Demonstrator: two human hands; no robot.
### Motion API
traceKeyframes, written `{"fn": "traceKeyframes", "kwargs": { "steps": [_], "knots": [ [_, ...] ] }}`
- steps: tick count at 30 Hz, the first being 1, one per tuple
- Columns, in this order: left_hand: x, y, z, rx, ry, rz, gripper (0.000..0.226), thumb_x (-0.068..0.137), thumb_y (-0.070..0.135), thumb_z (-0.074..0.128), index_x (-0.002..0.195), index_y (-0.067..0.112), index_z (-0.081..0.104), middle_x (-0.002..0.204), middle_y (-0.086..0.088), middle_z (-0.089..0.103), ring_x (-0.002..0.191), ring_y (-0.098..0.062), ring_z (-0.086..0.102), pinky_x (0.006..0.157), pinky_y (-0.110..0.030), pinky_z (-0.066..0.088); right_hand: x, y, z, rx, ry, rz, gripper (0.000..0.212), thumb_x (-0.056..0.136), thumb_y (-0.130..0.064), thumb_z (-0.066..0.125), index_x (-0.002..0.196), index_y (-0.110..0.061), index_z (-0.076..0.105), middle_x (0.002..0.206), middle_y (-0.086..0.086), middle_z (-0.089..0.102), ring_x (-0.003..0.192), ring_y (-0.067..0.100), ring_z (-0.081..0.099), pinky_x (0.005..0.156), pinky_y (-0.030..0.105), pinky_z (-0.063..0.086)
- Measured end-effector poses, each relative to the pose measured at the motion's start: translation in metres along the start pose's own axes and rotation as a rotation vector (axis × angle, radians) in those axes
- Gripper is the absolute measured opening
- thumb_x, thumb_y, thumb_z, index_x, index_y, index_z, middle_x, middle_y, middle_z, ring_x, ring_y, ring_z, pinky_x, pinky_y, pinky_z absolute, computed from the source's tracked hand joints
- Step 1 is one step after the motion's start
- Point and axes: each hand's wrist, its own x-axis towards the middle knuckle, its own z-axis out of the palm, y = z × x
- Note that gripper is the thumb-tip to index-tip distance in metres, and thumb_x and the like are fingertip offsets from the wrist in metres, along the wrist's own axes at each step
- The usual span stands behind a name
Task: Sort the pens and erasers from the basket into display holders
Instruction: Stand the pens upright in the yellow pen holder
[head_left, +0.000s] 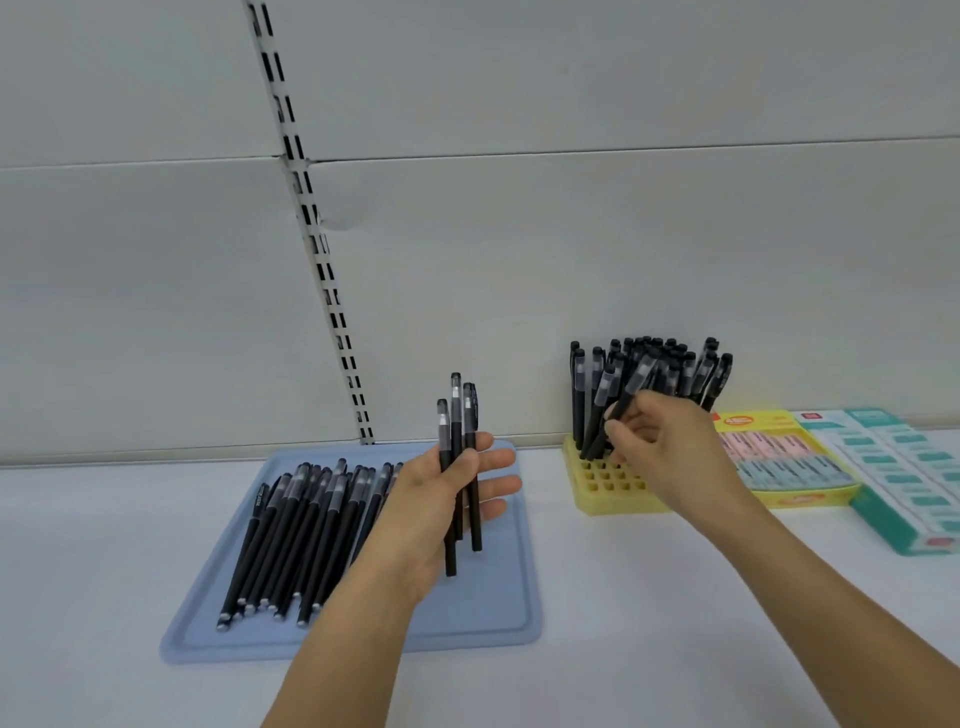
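Observation:
My left hand (441, 499) holds three black pens (457, 415) upright above the blue tray (467, 613), thumb across them. Several more black pens (296, 535) lie in a pile on the tray's left half. My right hand (665, 452) pinches one black pen (631, 389), tilted, its lower end over the yellow pen holder (608, 491). The holder's back rows are filled with several upright black pens (675, 364); its front holes are bare.
A yellow box of pink and blue erasers (784, 462) sits right of the holder. Further right lies a teal and white eraser box (904, 478). The white shelf (104, 545) runs under everything, with a slotted upright rail (311, 234) on the back wall.

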Motion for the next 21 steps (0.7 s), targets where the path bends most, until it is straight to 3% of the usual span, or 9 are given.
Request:
{"fn": "traceKeyframes", "kwargs": {
  "steps": [6,13,17,19,21],
  "knots": [
    [-0.001,-0.006,-0.001,-0.087,-0.047,0.002,0.024,0.103,0.014,0.042,0.114,0.009,0.063,0.107,-0.007,0.074,0.098,-0.026,0.071,0.093,-0.042,0.052,0.005,0.007,0.01,-0.163,-0.072,-0.02,0.011,0.091,-0.021,0.063,0.082,-0.015,0.064,0.078,-0.003,0.066,0.074,0.014,0.064,0.073,0.039,0.056],
    [-0.005,-0.006,0.01,-0.129,-0.124,0.008,0.024,0.103,0.012,0.043,0.117,0.004,0.061,0.109,-0.01,0.073,0.1,-0.027,0.071,0.087,-0.036,0.056,0.003,0.005,0.018,-0.366,-0.035,0.052,0.02,0.089,-0.041,0.063,0.077,-0.026,0.064,0.069,-0.01,0.062,0.069,0.014,0.06,0.055,0.026,0.042],
    [-0.005,-0.005,0.017,-0.123,-0.204,0.014,0.026,0.103,0.013,0.043,0.119,0.003,0.06,0.111,-0.012,0.072,0.102,-0.028,0.07,0.085,-0.037,0.057,-0.016,-0.012,0.012,-0.093,0.064,-0.041,0.028,0.088,-0.048,0.061,0.07,-0.026,0.064,0.06,-0.01,0.059,0.062,0.008,0.055,0.055,0.029,0.042],
    [-0.006,-0.005,0.025,-0.068,-0.277,0.01,0.026,0.103,0.014,0.043,0.12,0.005,0.06,0.112,-0.011,0.072,0.103,-0.028,0.069,0.085,-0.038,0.057,-0.025,-0.033,0.009,0.211,-0.12,-0.067,0.024,0.089,-0.039,0.063,0.073,-0.022,0.069,0.064,-0.006,0.064,0.061,0.005,0.056,0.06,0.026,0.046],
    [-0.008,-0.006,0.032,0.001,-0.341,0.016,0.027,0.104,0.014,0.042,0.122,0.006,0.06,0.114,-0.01,0.071,0.106,-0.027,0.068,0.086,-0.037,0.056,-0.027,-0.045,0.004,0.353,-0.247,-0.086,0.019,0.089,-0.029,0.066,0.074,-0.019,0.071,0.065,-0.003,0.064,0.061,0.007,0.055,0.06,0.022,0.046]
  ]
}}
